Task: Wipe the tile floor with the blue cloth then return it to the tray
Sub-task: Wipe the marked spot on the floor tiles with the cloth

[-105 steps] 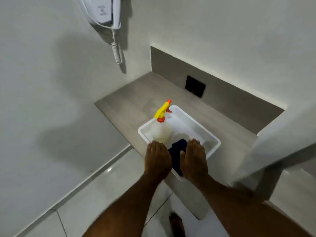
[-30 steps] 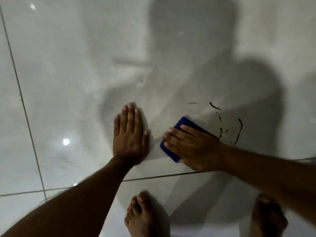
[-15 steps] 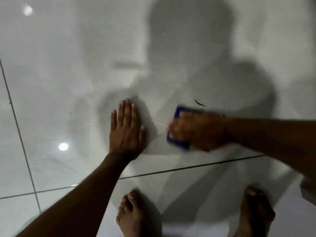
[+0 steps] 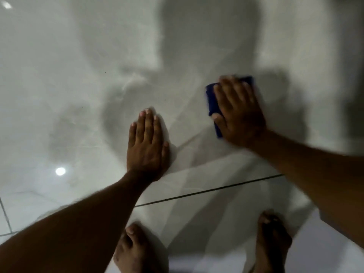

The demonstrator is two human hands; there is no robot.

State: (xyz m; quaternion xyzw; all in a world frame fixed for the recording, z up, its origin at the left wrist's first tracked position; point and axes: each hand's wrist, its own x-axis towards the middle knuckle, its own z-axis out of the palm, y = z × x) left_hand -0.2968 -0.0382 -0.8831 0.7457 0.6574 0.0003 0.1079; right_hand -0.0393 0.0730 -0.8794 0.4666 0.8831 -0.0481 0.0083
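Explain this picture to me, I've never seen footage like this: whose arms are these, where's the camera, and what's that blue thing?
There is no machine here. A person wears a wide-angle camera on the head, which looks down, so you see their own arms and bare feet from above.

The surface is a glossy pale tile floor with a dark grout line across it. The big grey shape is the person's shadow, and the bright dot is a lamp's reflection.

The left hand lies flat on the floor, holding nothing. The right hand presses down on a blue cloth, which peeks out at its left and top. That hand looks blurred, which fits a wiping motion. No tray is in view.
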